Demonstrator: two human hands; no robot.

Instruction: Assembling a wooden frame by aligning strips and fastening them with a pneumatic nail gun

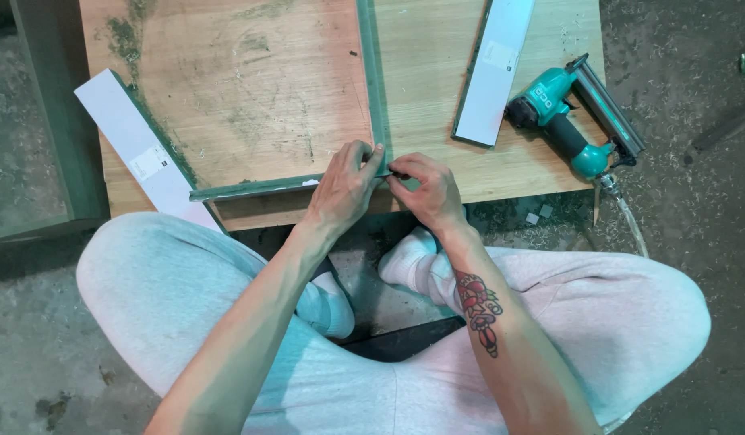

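Both hands meet at the frame corner point(382, 171): left hand point(346, 187) pinches it, right hand point(427, 192) fingers curl on the near strip point(256, 188); pressing steadily should keep the joint flush.

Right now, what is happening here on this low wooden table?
A person sits cross-legged on the floor at a low wooden board. Both hands meet at the corner of a green frame: the left hand presses on the corner, and the right hand pinches something small against it. A teal nail gun lies untouched on the right, beside a white strip. Another white strip lies on the left.
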